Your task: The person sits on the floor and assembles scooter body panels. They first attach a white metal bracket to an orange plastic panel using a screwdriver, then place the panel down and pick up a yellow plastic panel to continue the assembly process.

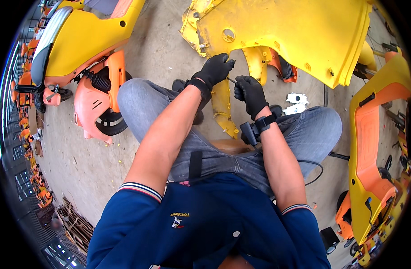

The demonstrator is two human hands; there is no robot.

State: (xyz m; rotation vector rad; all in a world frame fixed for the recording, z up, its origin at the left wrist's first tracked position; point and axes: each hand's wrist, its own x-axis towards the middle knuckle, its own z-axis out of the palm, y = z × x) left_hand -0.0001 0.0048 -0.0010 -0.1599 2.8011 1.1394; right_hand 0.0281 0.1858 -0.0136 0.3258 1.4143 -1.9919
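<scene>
Concrete floor [163,45] is lying under the panel [286,33] at one o'clock; the left hand [217,69] is resting curled, hold unclear; the right hand [250,93] is gripping a tool [233,81], risking scratches should its tip be slipping.

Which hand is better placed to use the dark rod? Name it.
The right hand, probably: it grips the dark rod, which points toward the yellow strip; the left hand shows none.
</scene>
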